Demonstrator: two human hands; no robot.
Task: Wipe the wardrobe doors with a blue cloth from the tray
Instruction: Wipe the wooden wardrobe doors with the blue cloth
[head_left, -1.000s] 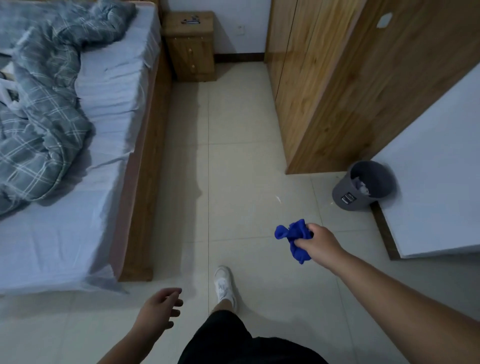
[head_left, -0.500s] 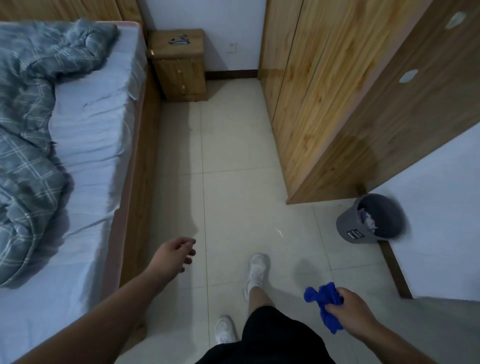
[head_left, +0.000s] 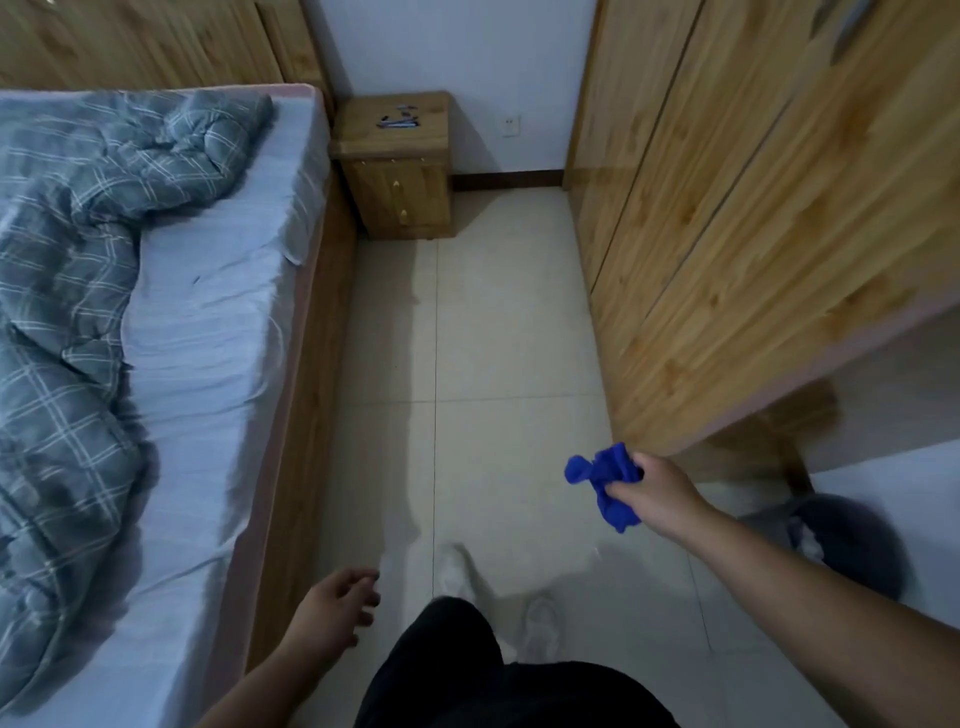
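Note:
My right hand (head_left: 657, 496) grips a crumpled blue cloth (head_left: 605, 480), held out in front of me just short of the near corner of the wooden wardrobe doors (head_left: 727, 218), which fill the right side. The cloth does not touch the wood. My left hand (head_left: 332, 610) hangs low near the bed's edge, fingers loosely apart, holding nothing. No tray is in view.
A bed (head_left: 208, 338) with a grey checked duvet (head_left: 67, 291) lines the left. A wooden nightstand (head_left: 397, 166) stands at the far wall. A dark waste bin (head_left: 852, 545) sits behind my right arm. Tiled floor (head_left: 493, 338) runs between bed and wardrobe.
I have walked forward along the aisle; the wardrobe and nightstand are closer. My right hand swung up and forward with the cloth, my left hand dropped back low.

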